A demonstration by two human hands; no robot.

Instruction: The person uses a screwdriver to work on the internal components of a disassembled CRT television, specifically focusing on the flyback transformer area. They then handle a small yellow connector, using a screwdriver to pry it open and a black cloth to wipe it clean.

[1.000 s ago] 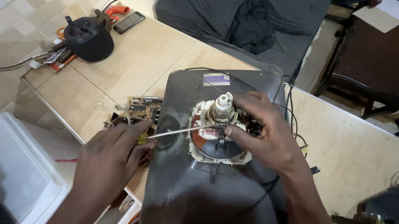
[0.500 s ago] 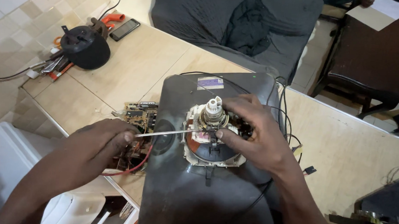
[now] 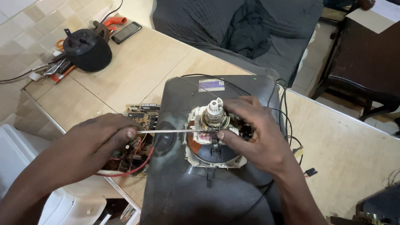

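Gripping still, left hand (image 3: 97, 140) holds screwdriver (image 3: 177, 131); right hand (image 3: 256, 136) fingers stay curled on yoke (image 3: 214, 139).

The left hand (image 3: 95, 142) hides the screwdriver (image 3: 177, 131) handle and part of the circuit board (image 3: 140, 117).

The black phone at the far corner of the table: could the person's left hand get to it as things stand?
Probably yes, but not freely: the left hand holds a screwdriver, so it isn't free. The bare tabletop toward the phone looks unobstructed, though it's a long stretch.
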